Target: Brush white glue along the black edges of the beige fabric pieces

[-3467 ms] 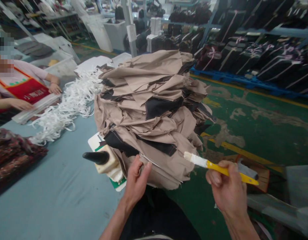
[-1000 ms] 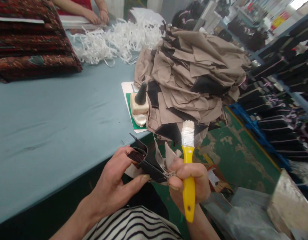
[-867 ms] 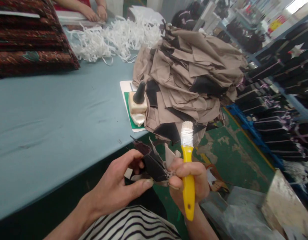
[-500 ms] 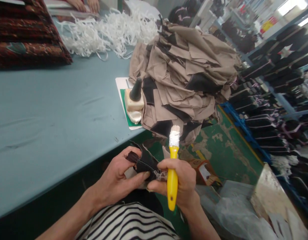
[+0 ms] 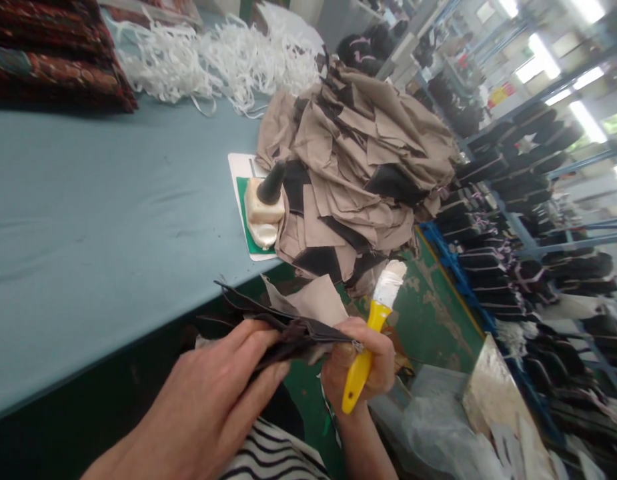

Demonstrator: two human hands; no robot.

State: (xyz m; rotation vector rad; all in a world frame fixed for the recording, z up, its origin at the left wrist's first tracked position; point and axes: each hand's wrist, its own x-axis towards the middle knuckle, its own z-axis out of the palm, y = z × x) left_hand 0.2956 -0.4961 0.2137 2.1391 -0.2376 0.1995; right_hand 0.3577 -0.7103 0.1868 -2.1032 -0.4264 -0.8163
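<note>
left hand [image 5: 203, 387]: closed over the near left part of a black-and-tan fabric piece [image 5: 303, 331]; fingertips partly hidden in the folds.
right hand [image 5: 378, 363]: curled around a yellow-handled brush [image 5: 373, 333]; the fabric piece's right edge is pinched too.
fabric piece, place: held up just off the near edge of the blue-grey table [image 5: 113, 187]; could be dropped to the floor [image 5: 428, 313] if either grip were slackened.
brush, risk: bristles coated white, aimed up and far right; cloth could be smeared if the wrist were rolled.
loose threads [image 5: 357, 345]: at the pinched edge; could be snagged by the brush handle.
tan-and-black fabric pile [image 5: 358, 147]: overhung past the table's right side; could be slid off by a knock.
cream block with black cone [image 5: 265, 210]: set against the pile; could be shoved if the pile slumped.
</note>
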